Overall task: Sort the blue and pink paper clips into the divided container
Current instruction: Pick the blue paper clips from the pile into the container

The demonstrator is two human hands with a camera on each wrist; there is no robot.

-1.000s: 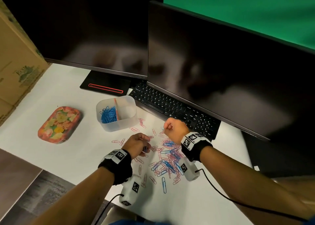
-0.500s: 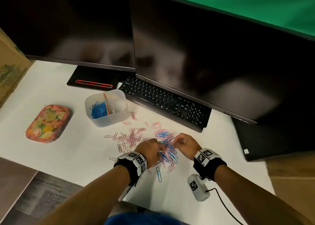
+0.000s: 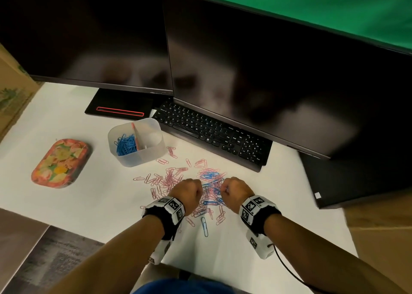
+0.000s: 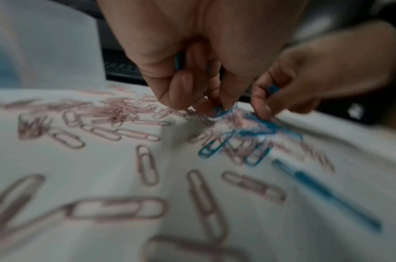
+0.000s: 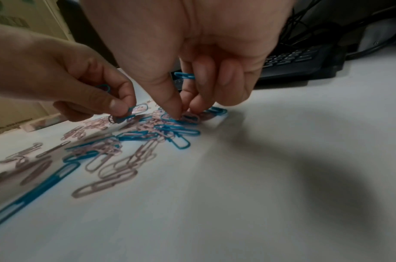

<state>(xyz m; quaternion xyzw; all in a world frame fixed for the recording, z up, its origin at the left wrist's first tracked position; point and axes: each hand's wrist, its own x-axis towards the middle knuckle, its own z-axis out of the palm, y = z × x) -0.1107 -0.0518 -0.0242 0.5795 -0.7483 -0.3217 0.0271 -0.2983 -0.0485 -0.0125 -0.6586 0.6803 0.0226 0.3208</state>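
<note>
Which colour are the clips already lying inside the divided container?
Blue clips fill the left compartment of the container; the head view shows it best.

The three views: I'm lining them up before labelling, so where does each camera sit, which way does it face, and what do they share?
Head: above the desk, looking forward and down at the divided container and clip pile; both forearms show.
Left wrist: under the left hand, looking along its fingers; the right hand shows beyond.
Right wrist: under the right hand, facing the pile; the left hand shows.
Shared: both hands, each pinching blue paper clips.

Blue clips [image 3: 125, 144] in container [image 3: 142, 157] left compartment; mixed pile [image 3: 189, 182] loose nearby.
</note>
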